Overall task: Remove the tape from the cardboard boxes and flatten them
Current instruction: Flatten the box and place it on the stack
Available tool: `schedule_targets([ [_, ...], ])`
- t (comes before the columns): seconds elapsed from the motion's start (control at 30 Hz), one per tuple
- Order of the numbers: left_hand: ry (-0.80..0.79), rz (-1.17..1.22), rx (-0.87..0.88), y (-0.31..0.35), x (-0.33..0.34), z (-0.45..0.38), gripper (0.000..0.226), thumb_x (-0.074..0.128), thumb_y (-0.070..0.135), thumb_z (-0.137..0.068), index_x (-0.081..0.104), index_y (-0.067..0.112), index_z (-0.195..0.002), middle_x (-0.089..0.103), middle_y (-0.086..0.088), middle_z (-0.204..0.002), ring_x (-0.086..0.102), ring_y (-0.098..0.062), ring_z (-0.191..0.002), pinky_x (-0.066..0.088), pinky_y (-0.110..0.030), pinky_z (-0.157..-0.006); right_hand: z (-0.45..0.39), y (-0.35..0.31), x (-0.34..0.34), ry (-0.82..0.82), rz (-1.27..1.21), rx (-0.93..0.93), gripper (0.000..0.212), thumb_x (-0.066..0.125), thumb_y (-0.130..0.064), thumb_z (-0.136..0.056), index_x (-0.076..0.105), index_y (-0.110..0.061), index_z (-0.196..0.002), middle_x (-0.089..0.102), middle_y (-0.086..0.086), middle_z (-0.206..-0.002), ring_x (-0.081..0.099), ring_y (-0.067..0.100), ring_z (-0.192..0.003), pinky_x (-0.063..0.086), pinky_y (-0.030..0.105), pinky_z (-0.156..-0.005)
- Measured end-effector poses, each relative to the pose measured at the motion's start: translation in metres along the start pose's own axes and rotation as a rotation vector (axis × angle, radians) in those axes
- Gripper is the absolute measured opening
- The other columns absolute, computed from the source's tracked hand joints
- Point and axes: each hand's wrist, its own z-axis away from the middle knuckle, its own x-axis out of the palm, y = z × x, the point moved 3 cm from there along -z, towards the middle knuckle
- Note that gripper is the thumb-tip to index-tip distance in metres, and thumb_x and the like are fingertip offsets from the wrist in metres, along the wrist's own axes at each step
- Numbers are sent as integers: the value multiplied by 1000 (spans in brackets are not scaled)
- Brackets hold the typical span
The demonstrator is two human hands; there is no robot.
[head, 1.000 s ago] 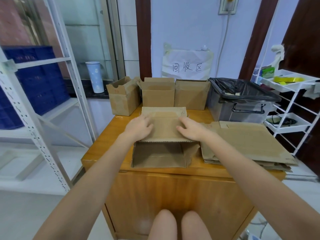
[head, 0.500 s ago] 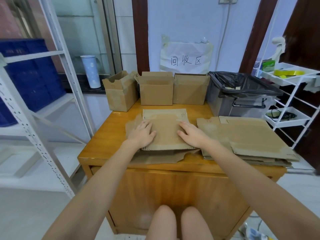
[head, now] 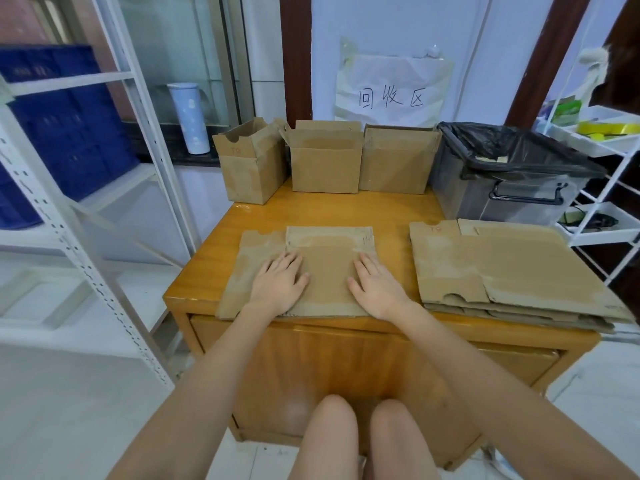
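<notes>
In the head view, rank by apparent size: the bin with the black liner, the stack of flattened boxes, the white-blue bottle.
1. Stack of flattened boxes, though it lies nearer the camera.
2. Bin with the black liner.
3. White-blue bottle, clearly smallest, and farthest.

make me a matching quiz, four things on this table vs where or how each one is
1. flattened box
2. flat stack
3. bin
4. upright boxes

a. lined with a black bag
b. pressed under both hands
c. in a row at the table's far edge
d. piled at the near right corner

Pairs: 1-b, 2-d, 3-a, 4-c
</notes>
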Motion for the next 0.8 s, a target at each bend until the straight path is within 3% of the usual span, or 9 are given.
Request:
schedule_targets([
  [0.13,115,73,-53,-2,-5,4,52,33,38,-102,33,15,-148,32,-2,-155,26,-18,-142,18,-32,-115,2,-2,-2,20,13,36,63,18,-48,-102,15,-12,-153,6,9,-161,1,21,-149,4,35,-121],
  [0.23,168,50,-222,-7,-11,11,49,39,39,-98,43,13,-139,43,-10,-143,38,-27,-132,28,-37,-107,8,-5,-5,13,51,152,62,20,-52,-100,20,-19,-153,10,19,-159,5,33,-147,13,41,-118],
  [0.33,43,-21,-405,-14,-14,20,58,31,56,-95,40,21,-141,35,-21,-147,27,-38,-137,23,-43,-111,9,-13,-9,-43,79,252,59,23,-51,-100,27,-18,-149,16,28,-154,15,41,-143,21,45,-114],
  [0.47,-59,-27,-536,-20,-18,28,64,21,68,-93,27,36,-148,10,-28,-156,8,-52,-141,10,-54,-116,6,-25,-18,-36,168,289,63,26,-59,-96,49,-11,-130,45,22,-136,39,37,-123,35,41,-97],
  [0.6,-84,-40,-536,-20,-22,32,62,25,66,-94,27,34,-148,25,-28,-149,26,-47,-135,22,-47,-111,6,-33,-22,-44,164,329,84,29,-79,-84,54,-10,-126,46,18,-134,41,34,-118,35,41,-91],
  [0.8,5,83,-593,-24,-43,37,73,49,75,-80,43,31,-138,44,-21,-136,37,-39,-125,31,-42,-100,11,-34,-38,-12,59,328,77,42,-79,-79,59,-12,-113,46,14,-130,41,34,-117,33,41,-92],
])
